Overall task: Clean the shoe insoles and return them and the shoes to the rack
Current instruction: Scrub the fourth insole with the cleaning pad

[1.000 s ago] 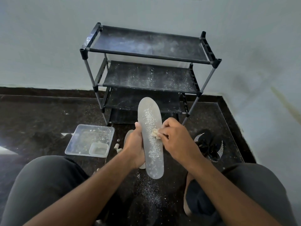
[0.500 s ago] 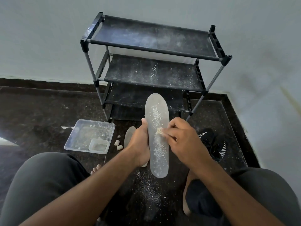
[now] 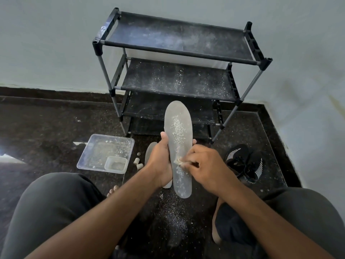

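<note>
Two hands work one grey insole (image 3: 178,146) above the dark floor (image 3: 46,128), before the black shoe rack (image 3: 177,81). The left hand (image 3: 160,161) grips its edge; the right hand (image 3: 207,167) pinches a small crumbly eraser (image 3: 178,161) against it. A second insole (image 3: 149,153) lies behind; black shoes (image 3: 244,163) sit right, a clear tray (image 3: 106,152) left.

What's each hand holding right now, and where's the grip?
Left hand grips the grey insole around its lower middle, thumb on its left edge. Right hand pinches a small pale scrubbing piece against the insole's surface.
</note>
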A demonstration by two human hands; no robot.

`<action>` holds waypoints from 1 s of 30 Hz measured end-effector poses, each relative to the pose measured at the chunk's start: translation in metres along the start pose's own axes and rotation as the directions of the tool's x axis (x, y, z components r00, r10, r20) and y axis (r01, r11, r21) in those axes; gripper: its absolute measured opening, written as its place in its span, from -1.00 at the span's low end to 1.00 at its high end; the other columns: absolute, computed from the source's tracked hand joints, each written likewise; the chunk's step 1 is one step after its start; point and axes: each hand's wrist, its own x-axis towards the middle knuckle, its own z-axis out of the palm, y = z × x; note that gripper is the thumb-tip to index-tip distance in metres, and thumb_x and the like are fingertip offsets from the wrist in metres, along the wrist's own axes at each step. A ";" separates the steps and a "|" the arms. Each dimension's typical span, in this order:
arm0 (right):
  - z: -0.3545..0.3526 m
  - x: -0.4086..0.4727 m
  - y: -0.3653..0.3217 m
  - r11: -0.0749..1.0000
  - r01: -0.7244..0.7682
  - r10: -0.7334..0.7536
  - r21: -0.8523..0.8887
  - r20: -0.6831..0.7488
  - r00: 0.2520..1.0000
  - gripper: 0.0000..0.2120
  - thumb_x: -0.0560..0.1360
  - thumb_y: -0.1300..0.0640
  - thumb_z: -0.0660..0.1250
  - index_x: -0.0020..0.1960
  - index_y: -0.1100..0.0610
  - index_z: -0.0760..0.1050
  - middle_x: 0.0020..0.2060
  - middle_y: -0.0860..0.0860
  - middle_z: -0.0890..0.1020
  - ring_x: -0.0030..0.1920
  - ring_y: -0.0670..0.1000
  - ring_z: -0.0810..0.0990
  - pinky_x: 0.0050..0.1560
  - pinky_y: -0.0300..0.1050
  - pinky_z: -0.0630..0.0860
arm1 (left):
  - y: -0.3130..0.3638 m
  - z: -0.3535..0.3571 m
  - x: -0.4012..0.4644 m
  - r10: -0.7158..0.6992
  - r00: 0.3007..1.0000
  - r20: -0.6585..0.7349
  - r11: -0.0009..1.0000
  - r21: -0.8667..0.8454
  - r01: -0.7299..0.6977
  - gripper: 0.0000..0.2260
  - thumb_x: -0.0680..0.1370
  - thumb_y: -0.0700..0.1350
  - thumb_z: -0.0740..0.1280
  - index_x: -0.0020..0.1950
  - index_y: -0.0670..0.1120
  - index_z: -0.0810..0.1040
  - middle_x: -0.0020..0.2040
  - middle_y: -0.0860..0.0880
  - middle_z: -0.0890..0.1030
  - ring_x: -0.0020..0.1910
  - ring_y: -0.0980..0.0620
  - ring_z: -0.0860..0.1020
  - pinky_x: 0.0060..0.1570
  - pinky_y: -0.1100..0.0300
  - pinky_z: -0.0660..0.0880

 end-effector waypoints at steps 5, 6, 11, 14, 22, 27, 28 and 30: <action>-0.009 -0.003 0.002 0.998 -0.040 0.045 0.039 -0.152 0.987 -0.87 0.54 0.13 0.44 0.02 0.16 0.70 -0.10 -0.05 0.57 -0.08 -0.28 0.52 -0.01 -0.40 0.46 | 0.000 0.000 0.000 0.008 1.000 0.013 0.998 -0.057 -0.007 -0.29 0.69 0.33 -0.06 0.39 -0.20 0.56 0.29 -0.25 0.66 0.33 -0.22 0.61 0.32 -0.15 0.54; -0.008 -0.003 0.002 0.999 -0.039 0.042 0.025 -0.144 0.989 -0.86 0.54 0.13 0.44 0.04 0.17 0.70 -0.09 -0.05 0.57 -0.06 -0.29 0.52 0.02 -0.38 0.47 | 0.002 0.000 0.001 0.018 1.000 0.015 0.998 -0.061 -0.017 -0.29 0.69 0.33 -0.07 0.40 -0.19 0.55 0.29 -0.24 0.66 0.32 -0.22 0.61 0.30 -0.16 0.55; -0.004 -0.009 -0.001 0.998 -0.022 0.028 0.061 -0.108 0.994 -0.89 0.51 0.14 0.47 -0.09 0.19 0.70 -0.14 -0.02 0.60 -0.10 -0.11 0.58 -0.07 -0.21 0.53 | 0.005 -0.002 0.003 0.039 0.999 -0.018 0.996 -0.080 -0.040 -0.30 0.69 0.34 -0.09 0.43 -0.15 0.53 0.28 -0.23 0.66 0.39 -0.26 0.54 0.38 -0.24 0.48; -0.008 -0.004 0.005 0.999 0.001 0.009 0.047 -0.207 0.978 -0.90 0.52 0.19 0.46 0.01 0.18 0.70 -0.13 -0.04 0.59 -0.08 -0.23 0.57 -0.04 -0.34 0.52 | 0.005 -0.001 0.003 0.026 1.000 -0.007 0.996 -0.081 -0.026 -0.31 0.69 0.33 -0.09 0.44 -0.15 0.51 0.30 -0.23 0.66 0.34 -0.24 0.59 0.30 -0.19 0.54; -0.012 -0.002 0.008 0.997 -0.011 0.018 0.070 -0.100 0.995 -0.86 0.51 0.10 0.48 0.00 0.15 0.71 -0.17 -0.06 0.60 -0.15 -0.12 0.56 -0.06 -0.31 0.51 | -0.001 0.004 0.002 -0.018 1.000 -0.013 1.000 -0.011 0.017 -0.31 0.70 0.32 -0.06 0.37 -0.19 0.57 0.25 -0.24 0.68 0.25 -0.23 0.66 0.29 -0.17 0.54; -0.015 0.012 0.018 0.986 -0.061 0.026 -0.154 -0.215 0.976 -0.81 0.56 0.05 0.39 0.08 0.12 0.68 -0.13 -0.11 0.52 -0.04 -0.13 0.45 0.02 -0.17 0.49 | -0.007 0.016 -0.007 0.010 1.000 0.007 0.995 0.099 -0.010 -0.38 0.73 0.25 -0.06 0.32 -0.13 0.61 0.17 -0.20 0.72 0.09 -0.11 0.72 0.29 -0.09 0.56; -0.010 0.010 0.017 0.985 -0.049 0.020 -0.167 -0.173 0.985 -0.81 0.56 0.04 0.38 0.06 0.12 0.68 -0.13 -0.11 0.51 -0.04 -0.14 0.45 0.01 -0.16 0.50 | -0.007 0.016 -0.008 0.008 1.000 0.005 0.994 0.109 -0.009 -0.38 0.73 0.25 -0.07 0.31 -0.14 0.61 0.17 -0.20 0.72 0.10 -0.12 0.72 0.29 -0.09 0.56; -0.004 0.006 0.012 0.988 -0.019 0.002 -0.150 -0.109 0.994 -0.83 0.55 0.03 0.39 -0.01 0.11 0.69 -0.15 -0.13 0.52 -0.06 -0.15 0.45 -0.02 -0.14 0.52 | -0.005 0.014 -0.010 0.003 1.000 -0.004 0.993 0.114 -0.002 -0.36 0.73 0.25 -0.09 0.29 -0.15 0.62 0.16 -0.21 0.72 0.12 -0.14 0.72 0.28 -0.10 0.56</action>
